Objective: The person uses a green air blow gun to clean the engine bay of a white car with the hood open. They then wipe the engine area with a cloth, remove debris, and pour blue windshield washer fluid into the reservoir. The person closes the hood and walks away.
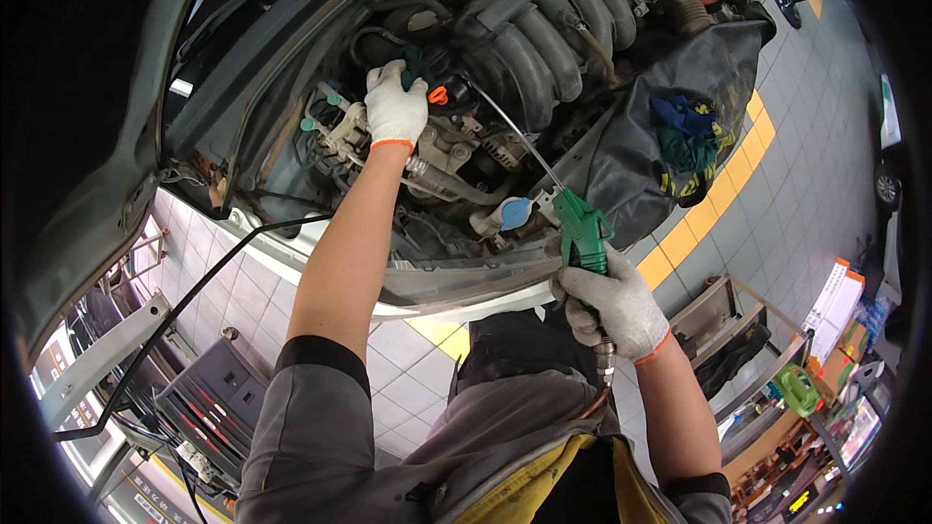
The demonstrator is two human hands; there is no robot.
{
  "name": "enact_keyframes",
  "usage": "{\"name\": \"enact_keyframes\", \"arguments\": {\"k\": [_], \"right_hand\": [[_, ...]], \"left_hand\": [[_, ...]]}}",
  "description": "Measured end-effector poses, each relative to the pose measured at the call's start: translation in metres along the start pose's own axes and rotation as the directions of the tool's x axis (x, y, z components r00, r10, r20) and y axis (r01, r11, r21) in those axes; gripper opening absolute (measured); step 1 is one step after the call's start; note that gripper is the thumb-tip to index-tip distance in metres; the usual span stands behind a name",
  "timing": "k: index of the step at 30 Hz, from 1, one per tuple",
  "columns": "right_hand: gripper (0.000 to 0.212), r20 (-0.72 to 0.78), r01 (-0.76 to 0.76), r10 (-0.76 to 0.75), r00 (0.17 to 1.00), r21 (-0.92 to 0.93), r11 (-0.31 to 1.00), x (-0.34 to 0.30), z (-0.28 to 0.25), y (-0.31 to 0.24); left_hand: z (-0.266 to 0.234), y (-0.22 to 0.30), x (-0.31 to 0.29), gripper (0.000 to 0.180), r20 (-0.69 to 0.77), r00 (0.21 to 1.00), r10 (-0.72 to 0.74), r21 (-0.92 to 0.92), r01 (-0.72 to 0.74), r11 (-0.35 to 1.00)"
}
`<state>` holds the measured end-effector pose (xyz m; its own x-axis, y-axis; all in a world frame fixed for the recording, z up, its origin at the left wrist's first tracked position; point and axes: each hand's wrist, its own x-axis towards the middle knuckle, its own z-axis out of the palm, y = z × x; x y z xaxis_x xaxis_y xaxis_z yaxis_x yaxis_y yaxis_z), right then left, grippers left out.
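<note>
My right hand [616, 306], in a white knit work glove with an orange cuff, is wrapped round the grip of a green air blow gun [582, 226]. Its long, thin metal nozzle [513, 126] slants up and left into the engine bay, its tip close to the left hand. A metal coupling and hose [606, 359] hang below the grip. My left hand [396, 109], gloved alike, reaches over the engine with fingers curled on a dark green cloth [417, 62], partly hidden by the glove. Beside it sits an orange loop handle [438, 95].
A ribbed black intake manifold [544, 53] fills the upper engine bay. A blue-capped reservoir [515, 214] sits near its front edge. A black fender cover [631, 155] carries a blue and green bundle [689, 131]. The hood prop rod [209, 277] crosses at left; a grey tool cabinet [216, 403] stands beyond.
</note>
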<state>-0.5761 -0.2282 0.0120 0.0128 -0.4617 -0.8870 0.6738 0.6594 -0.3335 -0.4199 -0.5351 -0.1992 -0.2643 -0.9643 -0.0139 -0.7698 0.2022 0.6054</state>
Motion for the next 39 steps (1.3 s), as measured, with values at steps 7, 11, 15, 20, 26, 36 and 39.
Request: {"name": "enact_keyframes", "arguments": {"k": [7,11,15,20,26,36,39], "right_hand": [[0.023,-0.008,0.038,-0.038,0.999,0.009,0.999,0.010,0.004,-0.002],[0.022,0.006,0.067,-0.067,0.998,0.056,0.996,0.015,0.009,-0.005],[0.022,0.015,0.062,-0.063,0.998,0.033,0.998,0.015,0.010,-0.007],[0.025,0.038,0.073,-0.074,0.997,0.019,0.997,0.015,0.005,-0.005],[0.019,-0.077,-0.032,0.029,0.997,-0.041,0.999,0.012,0.000,0.009],[0.019,-0.054,0.006,-0.006,0.999,-0.008,1.000,0.007,-0.006,0.022],[0.020,-0.065,-0.042,0.037,0.997,-0.084,0.996,0.008,-0.009,0.029]], "left_hand": [[0.001,-0.005,0.061,0.051,0.240,0.971,0.016,-0.035,-0.008,0.999],[0.000,-0.008,0.088,0.056,0.434,0.898,-0.070,-0.082,0.117,0.990],[0.001,-0.010,0.094,0.057,0.448,0.892,-0.052,-0.016,0.067,0.998],[0.006,-0.008,0.079,0.050,0.324,0.944,0.064,0.053,-0.085,0.995],[-0.018,0.000,0.039,0.037,0.171,0.945,0.279,-0.072,-0.270,0.960],[0.033,0.064,0.021,0.019,0.555,0.693,0.459,0.455,-0.715,0.530],[0.042,0.052,0.002,0.019,0.637,0.605,0.478,0.478,-0.796,0.371]]}}
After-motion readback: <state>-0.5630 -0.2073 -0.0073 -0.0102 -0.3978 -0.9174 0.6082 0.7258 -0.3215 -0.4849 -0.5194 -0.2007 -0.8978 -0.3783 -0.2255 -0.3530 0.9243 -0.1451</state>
